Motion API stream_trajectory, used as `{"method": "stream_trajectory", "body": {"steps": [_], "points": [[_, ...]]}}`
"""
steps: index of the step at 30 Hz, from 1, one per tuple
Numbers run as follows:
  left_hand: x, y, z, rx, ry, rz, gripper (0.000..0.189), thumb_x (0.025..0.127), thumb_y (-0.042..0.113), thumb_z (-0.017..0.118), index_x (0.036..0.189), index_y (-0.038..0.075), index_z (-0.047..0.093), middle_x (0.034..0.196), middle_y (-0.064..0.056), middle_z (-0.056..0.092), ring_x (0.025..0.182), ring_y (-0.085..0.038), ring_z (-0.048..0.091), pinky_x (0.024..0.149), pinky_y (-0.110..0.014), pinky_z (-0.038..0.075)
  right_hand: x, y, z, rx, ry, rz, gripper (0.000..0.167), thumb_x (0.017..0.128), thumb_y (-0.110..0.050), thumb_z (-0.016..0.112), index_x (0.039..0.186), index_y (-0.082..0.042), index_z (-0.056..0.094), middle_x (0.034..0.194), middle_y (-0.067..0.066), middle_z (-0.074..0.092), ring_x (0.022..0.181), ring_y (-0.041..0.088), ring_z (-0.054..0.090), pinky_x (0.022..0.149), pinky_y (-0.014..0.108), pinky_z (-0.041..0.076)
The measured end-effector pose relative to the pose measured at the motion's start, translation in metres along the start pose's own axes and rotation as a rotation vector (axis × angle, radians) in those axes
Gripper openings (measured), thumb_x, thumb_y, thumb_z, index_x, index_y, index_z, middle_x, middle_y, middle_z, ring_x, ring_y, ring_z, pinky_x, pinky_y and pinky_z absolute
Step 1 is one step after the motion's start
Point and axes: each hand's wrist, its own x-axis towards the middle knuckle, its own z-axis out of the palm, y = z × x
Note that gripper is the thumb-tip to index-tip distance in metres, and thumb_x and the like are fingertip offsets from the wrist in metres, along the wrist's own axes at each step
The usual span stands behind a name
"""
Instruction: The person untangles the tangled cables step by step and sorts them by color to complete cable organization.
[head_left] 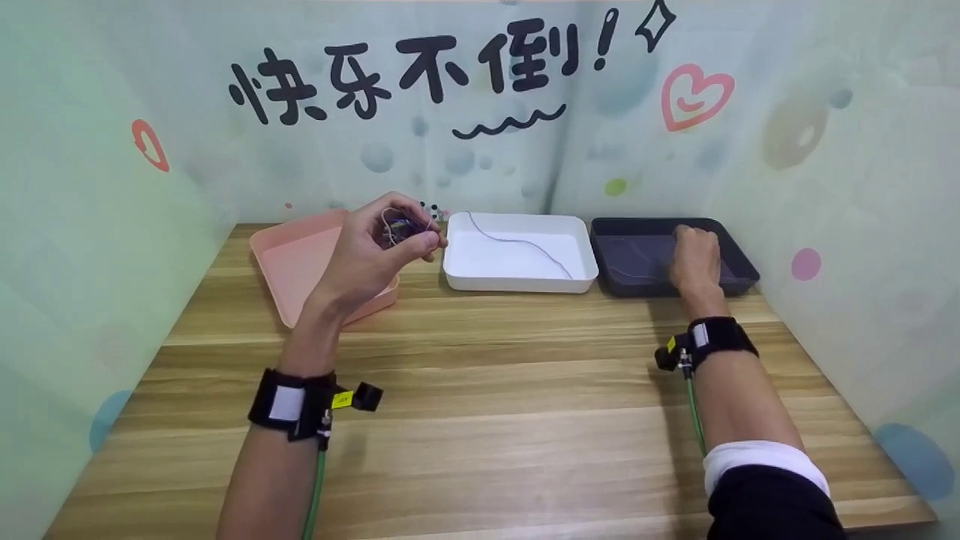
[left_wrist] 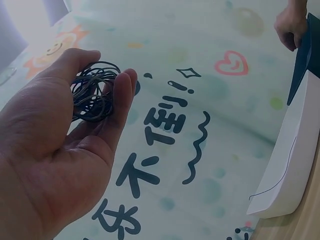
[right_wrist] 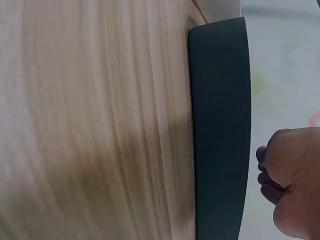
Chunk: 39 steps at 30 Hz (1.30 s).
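My left hand (head_left: 367, 251) is raised over the right side of the pink tray. Its thumb and fingers curl round a tangled bundle of thin wires (left_wrist: 95, 92), with pale and coloured strands showing in the head view. My right hand (head_left: 696, 262) is over the black tray (head_left: 739, 283), knuckles up and fingers curled downward; I cannot tell whether it pinches anything. A faint thin strand (head_left: 634, 277) lies in that tray, running toward this hand. In the white tray (head_left: 519, 284), a single pale wire (head_left: 517, 241) lies in a loose curve.
At the left, the pink tray (head_left: 289, 281) stands askew on the wooden table (head_left: 510, 390). White and black trays sit side by side along the back. A small black-and-white item (head_left: 431, 211) shows behind the left hand. Printed cloth walls (head_left: 420, 161) enclose the table's back and sides.
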Motion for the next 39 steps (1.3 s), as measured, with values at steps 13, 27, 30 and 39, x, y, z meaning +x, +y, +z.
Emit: {"method": "stream_trajectory", "body": {"steps": [13,27,30,39], "points": [[0.001,-0.003,0.006,-0.04,0.011,-0.025,0.02,0.105,0.003,0.073,0.124,-0.002,0.067,0.121,-0.02,0.077,0.108,-0.024,0.08,0.091,-0.031,0.07,-0.006,-0.051,-0.017,0.31,0.063,-0.117,0.042,0.108,-0.013,0.069,0.142,0.013,0.067,0.146,0.037,0.069,0.142,0.058,0.06,0.126,0.068,0.046],[0.001,-0.008,0.016,-0.103,-0.036,-0.082,0.026,0.109,0.004,0.064,0.134,-0.001,0.065,0.127,-0.017,0.078,0.12,-0.024,0.079,0.103,-0.039,0.07,-0.056,-0.189,-0.085,0.547,-0.001,-0.558,0.075,0.106,-0.039,0.077,0.167,-0.005,0.049,0.179,0.018,0.045,0.169,0.039,0.04,0.142,0.063,0.029],[0.001,-0.008,0.018,-0.118,-0.05,-0.098,0.029,0.11,0.005,0.063,0.137,-0.003,0.064,0.131,-0.02,0.074,0.121,-0.023,0.079,0.105,-0.039,0.069,-0.067,-0.213,-0.089,0.575,0.055,-0.681,0.073,0.102,-0.035,0.082,0.161,-0.001,0.056,0.172,0.019,0.053,0.164,0.038,0.047,0.14,0.058,0.035],[0.002,-0.008,0.021,-0.12,-0.086,-0.099,0.03,0.113,0.007,0.06,0.14,-0.007,0.062,0.134,-0.016,0.068,0.123,-0.023,0.079,0.111,-0.039,0.067,-0.083,-0.264,-0.085,0.695,0.246,-0.871,0.034,0.1,-0.017,0.088,0.129,-0.001,0.078,0.13,0.015,0.075,0.126,0.032,0.068,0.111,0.04,0.058]]}}
